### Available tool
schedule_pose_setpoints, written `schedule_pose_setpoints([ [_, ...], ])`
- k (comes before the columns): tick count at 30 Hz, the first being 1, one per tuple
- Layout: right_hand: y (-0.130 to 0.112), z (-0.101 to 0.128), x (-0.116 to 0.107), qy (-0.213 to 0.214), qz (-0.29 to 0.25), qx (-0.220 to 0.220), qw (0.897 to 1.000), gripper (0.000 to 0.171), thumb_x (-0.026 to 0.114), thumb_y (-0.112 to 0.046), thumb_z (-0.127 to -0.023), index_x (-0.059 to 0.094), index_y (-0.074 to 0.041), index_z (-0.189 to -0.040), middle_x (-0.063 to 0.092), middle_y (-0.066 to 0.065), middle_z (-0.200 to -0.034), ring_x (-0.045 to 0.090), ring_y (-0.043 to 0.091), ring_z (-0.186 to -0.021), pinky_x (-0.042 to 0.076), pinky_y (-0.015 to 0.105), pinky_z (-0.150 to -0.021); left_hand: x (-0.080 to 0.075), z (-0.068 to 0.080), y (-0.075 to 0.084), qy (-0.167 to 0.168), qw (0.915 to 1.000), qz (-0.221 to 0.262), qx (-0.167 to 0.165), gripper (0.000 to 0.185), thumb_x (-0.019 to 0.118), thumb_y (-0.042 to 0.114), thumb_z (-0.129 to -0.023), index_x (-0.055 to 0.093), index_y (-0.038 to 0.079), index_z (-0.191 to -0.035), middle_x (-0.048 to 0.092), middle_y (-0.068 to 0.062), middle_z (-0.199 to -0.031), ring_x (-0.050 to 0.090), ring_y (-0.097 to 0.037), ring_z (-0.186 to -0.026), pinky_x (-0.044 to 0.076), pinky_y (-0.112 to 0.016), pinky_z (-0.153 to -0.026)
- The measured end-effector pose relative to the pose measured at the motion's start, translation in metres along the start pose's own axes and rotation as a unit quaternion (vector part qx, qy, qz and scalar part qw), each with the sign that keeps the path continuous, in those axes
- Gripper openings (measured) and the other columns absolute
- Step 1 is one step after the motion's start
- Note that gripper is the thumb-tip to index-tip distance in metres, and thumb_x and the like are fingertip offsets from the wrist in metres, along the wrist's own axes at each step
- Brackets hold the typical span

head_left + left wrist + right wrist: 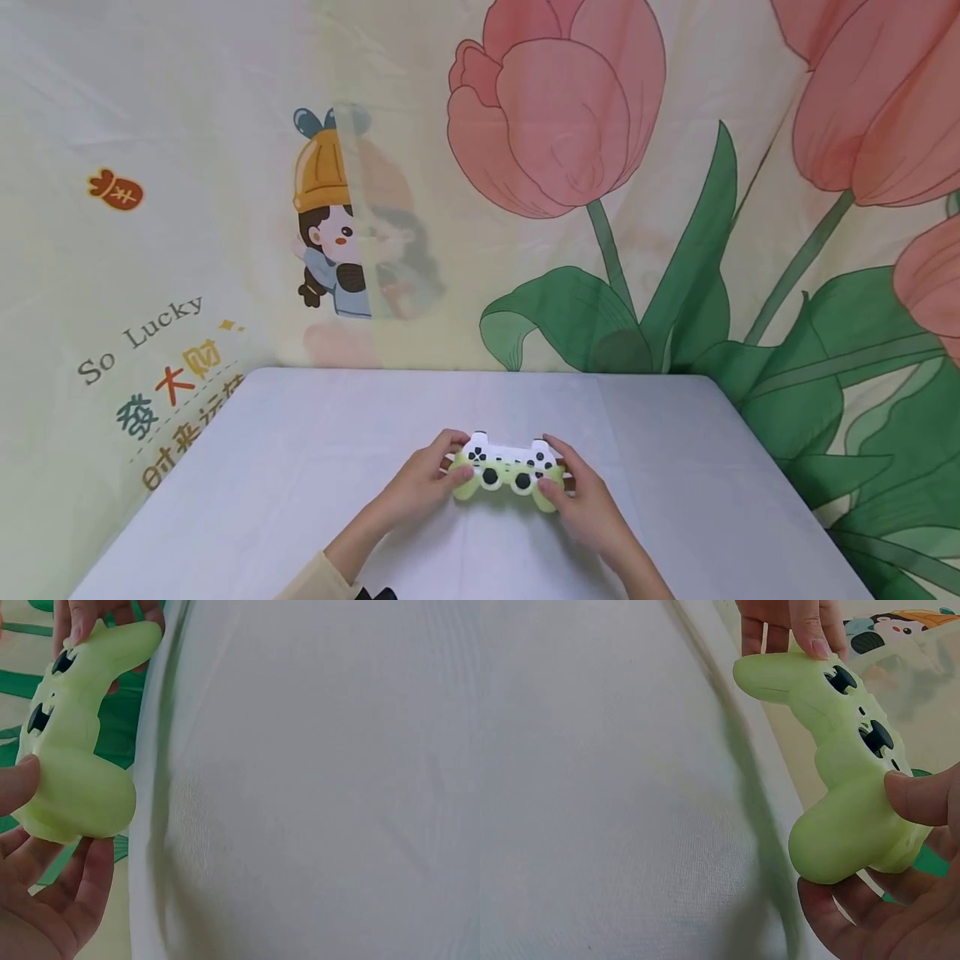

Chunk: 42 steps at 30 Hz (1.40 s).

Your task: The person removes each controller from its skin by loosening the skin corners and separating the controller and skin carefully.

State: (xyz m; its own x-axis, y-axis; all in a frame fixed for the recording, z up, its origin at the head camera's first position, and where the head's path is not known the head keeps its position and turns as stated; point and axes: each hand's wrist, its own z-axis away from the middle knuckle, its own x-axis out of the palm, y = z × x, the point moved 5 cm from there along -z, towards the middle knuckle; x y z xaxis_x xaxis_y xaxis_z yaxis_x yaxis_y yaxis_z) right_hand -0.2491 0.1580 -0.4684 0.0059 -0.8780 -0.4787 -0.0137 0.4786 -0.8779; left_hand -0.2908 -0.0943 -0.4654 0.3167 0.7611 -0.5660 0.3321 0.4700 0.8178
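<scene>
Controller (508,472) low in the centre of frame, looking light, rigid, grippy-sleeved, with left hand (422,483) and right hand (581,496) each wrapped round a handle, the natural hold.

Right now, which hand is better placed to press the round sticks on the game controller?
Neither clearly. The left hand and right hand each grip one handle of the game controller, thumbs on its face. Each seems best for its own side's stick.

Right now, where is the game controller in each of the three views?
Head: game controller low centre, held between left hand and right hand.
Left wrist: upper left, pale green underside.
Right wrist: right side.
Shared landmark: the white table.
</scene>
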Motion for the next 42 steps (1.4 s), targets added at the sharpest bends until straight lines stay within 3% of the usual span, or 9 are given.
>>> schedule_pose_setpoints([
  [7,-0.002,0.007,-0.002,0.002,0.000,0.005,1.000,0.061,0.075,-0.019,-0.100,0.053,-0.023,-0.156,0.066,0.012,-0.129,0.064,0.018,-0.095,0.052,0.035,-0.079,0.004,0.011,0.004,0.031,0.9993,0.018,-0.012,0.042,0.069,0.026,-0.105,0.056,0.012,-0.143,0.068,-0.014,-0.138,0.066,-0.019,-0.101,0.054,-0.028,-0.082],
  [16,0.002,0.014,0.006,-0.015,-0.013,0.009,1.000,0.058,0.075,-0.023,-0.100,0.055,-0.019,-0.154,0.065,0.010,-0.124,0.061,0.018,-0.091,0.050,0.034,-0.076,0.007,0.035,-0.002,0.061,0.9964,0.050,-0.030,0.040,0.068,0.033,-0.106,0.060,0.020,-0.143,0.069,-0.011,-0.133,0.067,-0.015,-0.097,0.052,-0.027,-0.078],
  [23,0.003,0.017,0.013,-0.020,0.002,0.018,1.000,0.059,0.076,-0.024,-0.099,0.055,-0.020,-0.154,0.064,0.008,-0.122,0.058,0.019,-0.089,0.047,0.033,-0.074,0.014,0.045,-0.011,0.050,0.9917,0.105,-0.053,0.043,0.068,0.031,-0.106,0.057,0.017,-0.145,0.065,-0.017,-0.139,0.074,-0.015,-0.102,0.050,-0.029,-0.087],
  [30,0.007,0.019,0.017,-0.021,0.010,-0.002,1.000,0.057,0.076,-0.026,-0.099,0.057,-0.019,-0.152,0.066,0.008,-0.121,0.059,0.016,-0.084,0.047,0.030,-0.072,0.019,0.052,-0.020,0.041,0.9818,0.175,-0.061,0.059,0.076,0.021,-0.100,0.051,0.013,-0.154,0.061,-0.022,-0.141,0.073,-0.021,-0.106,0.054,-0.024,-0.082],
  [36,0.003,0.021,0.018,-0.012,0.043,-0.039,0.998,0.055,0.077,-0.023,-0.098,0.059,-0.018,-0.150,0.069,0.006,-0.126,0.066,0.016,-0.099,0.055,0.033,-0.084,0.018,0.054,-0.019,0.046,0.9810,0.183,-0.045,0.054,0.075,0.017,-0.101,0.054,0.013,-0.151,0.062,-0.021,-0.140,0.073,-0.024,-0.112,0.056,-0.023,-0.085],
  [42,-0.015,0.022,0.014,0.069,0.112,-0.107,0.985,0.048,0.084,-0.013,-0.091,0.070,-0.024,-0.136,0.066,-0.005,-0.129,0.060,0.023,-0.123,0.050,0.054,-0.105,0.016,0.055,-0.021,0.046,0.9822,0.177,-0.042,0.051,0.074,0.018,-0.101,0.056,0.015,-0.148,0.063,-0.019,-0.139,0.074,-0.021,-0.111,0.056,-0.023,-0.085],
])
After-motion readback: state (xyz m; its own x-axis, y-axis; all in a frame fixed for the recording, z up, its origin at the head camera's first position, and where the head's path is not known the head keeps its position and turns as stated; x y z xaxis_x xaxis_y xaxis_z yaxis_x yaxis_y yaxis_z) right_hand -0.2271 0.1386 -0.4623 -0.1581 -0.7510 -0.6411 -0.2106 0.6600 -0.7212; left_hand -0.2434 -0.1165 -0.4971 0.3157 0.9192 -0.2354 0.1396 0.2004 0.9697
